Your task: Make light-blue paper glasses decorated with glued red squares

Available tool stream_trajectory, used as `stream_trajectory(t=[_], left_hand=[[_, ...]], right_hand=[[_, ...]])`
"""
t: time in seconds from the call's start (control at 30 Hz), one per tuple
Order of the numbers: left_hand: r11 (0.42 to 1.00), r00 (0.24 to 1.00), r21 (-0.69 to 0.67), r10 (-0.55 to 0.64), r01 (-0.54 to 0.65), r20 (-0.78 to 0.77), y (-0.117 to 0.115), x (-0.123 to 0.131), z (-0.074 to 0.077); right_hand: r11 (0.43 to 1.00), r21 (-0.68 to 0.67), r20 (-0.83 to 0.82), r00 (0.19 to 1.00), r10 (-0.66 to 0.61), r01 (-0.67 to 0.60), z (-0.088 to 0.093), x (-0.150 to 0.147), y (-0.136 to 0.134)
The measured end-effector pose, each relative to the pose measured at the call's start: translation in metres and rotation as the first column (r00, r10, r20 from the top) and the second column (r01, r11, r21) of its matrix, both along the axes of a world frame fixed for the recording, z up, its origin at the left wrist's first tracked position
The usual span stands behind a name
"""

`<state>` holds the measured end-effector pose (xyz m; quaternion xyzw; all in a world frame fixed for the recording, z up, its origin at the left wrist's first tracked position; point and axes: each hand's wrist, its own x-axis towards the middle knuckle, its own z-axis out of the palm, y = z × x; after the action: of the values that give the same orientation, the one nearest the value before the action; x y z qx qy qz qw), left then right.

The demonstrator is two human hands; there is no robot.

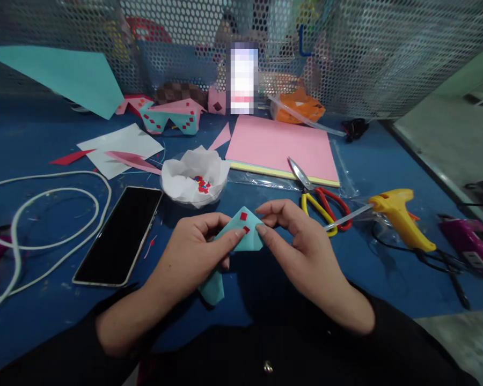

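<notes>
At centre frame, my left hand [193, 254] and right hand [301, 249] both pinch a folded teal paper [249, 241] already bearing two red squares [243, 216], with more loose red bits [202, 184] in the bowl [176, 179] just above.

Matt teal folded paper [241, 236] (glossy glass phone [118, 236], crinkled white tissue [195, 171] nearby)
</notes>
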<state>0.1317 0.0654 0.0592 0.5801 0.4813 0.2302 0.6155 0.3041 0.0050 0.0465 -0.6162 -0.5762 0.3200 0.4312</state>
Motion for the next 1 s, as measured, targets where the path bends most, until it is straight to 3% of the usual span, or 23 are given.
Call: stream_trajectory(t=[0.17, 0.43, 0.8, 1.0], left_hand=[[0.999, 0.999, -0.025, -0.02, 0.021, 0.041, 0.0008, -0.002, -0.005], [0.991, 1.0, 0.13, 0.013, -0.01, -0.027, -0.0005, 0.0013, -0.0039], [0.994, 0.998, 0.11, 0.012, -0.018, 0.054, -0.0002, -0.0008, -0.0049], [0.993, 1.0, 0.121, -0.004, 0.005, -0.006, -0.0007, 0.0004, -0.0041]], right_hand=[[1.0, -0.013, -0.073, 0.997, -0.009, 0.008, 0.0006, -0.0012, 0.0], [0.998, -0.053, -0.058, 0.998, 0.02, -0.023, -0.0005, -0.0038, -0.0025], [0.998, -0.057, -0.097, 0.995, 0.017, -0.023, 0.0012, -0.0043, -0.0029], [0.997, -0.07, -0.087, 0.996, 0.026, -0.032, 0.0016, -0.0051, -0.0025]])
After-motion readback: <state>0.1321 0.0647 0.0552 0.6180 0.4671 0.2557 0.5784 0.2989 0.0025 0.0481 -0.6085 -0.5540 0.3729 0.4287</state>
